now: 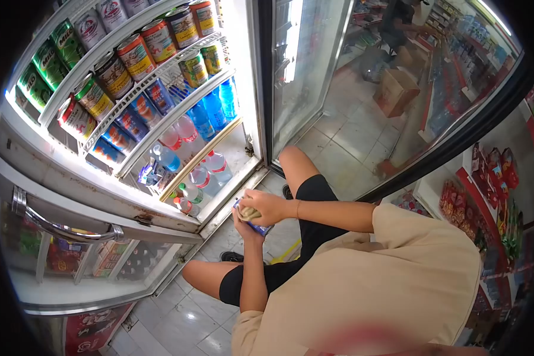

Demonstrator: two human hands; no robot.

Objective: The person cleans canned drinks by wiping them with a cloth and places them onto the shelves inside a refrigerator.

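Observation:
My left hand (247, 230) is closed around a small blue-and-white item (260, 228), mostly hidden by my fingers; it looks like a can or pack. Pressed against it from above, my right hand (268, 206) is closed on a crumpled beige cloth (248, 212). Both hands meet in front of my knees, just outside the open fridge (206, 221). Canned drinks (137, 56) stand in rows on its wire shelves, with blue bottles (213, 110) on the right. Clear bottles with red labels (202, 176) stand lower down, beside a blue-and-white pack (151, 173).
The fridge's glass door (362, 118) stands swung out to the right. At lower left is another glass-fronted door with a metal handle (71, 228). Snack packs (457, 204) hang on shelves at right. Beyond the glass are a cardboard box (396, 93) and a person (400, 24).

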